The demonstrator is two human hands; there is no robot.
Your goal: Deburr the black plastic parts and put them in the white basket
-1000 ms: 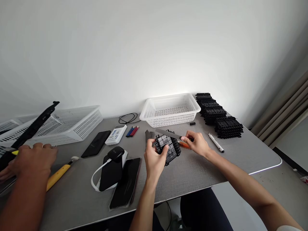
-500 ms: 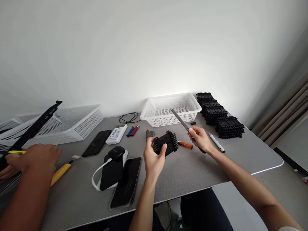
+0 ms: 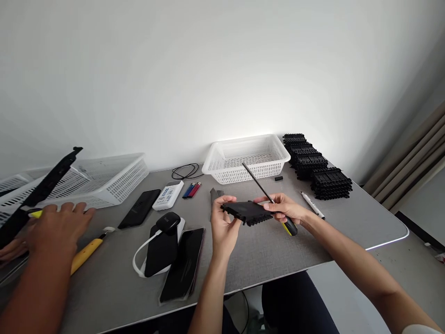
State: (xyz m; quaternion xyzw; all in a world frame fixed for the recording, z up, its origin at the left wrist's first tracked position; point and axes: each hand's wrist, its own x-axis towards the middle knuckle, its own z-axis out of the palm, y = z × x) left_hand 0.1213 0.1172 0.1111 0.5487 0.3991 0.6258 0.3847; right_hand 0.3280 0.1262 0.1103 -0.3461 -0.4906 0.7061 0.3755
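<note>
My left hand [image 3: 222, 225] grips the left end of a black plastic piece [image 3: 245, 211] with toothed edges, held tilted nearly flat above the table. My right hand [image 3: 283, 208] is closed around a flat file [image 3: 257, 182] with a black and yellow handle, its grey blade pointing up and away to the left. Fingers of the right hand also touch the right end of the black piece. Stacks of similar black pieces [image 3: 332, 183] stand at the back right, and a white marker [image 3: 312, 205] lies beside my right forearm.
A white basket [image 3: 248, 172] stands behind my hands. Phones [image 3: 182, 264], a white box [image 3: 168, 195], two lighters [image 3: 192, 190] and a cable [image 3: 186, 171] lie left of centre. At far left, a co-worker's hands [image 3: 57, 232] handle a long black part [image 3: 45, 188] near another basket [image 3: 128, 178].
My left hand has tilted the black piece flatter. The file has turned edge-on as my right hand moved in to touch the piece. The orange lighter is now hidden.
</note>
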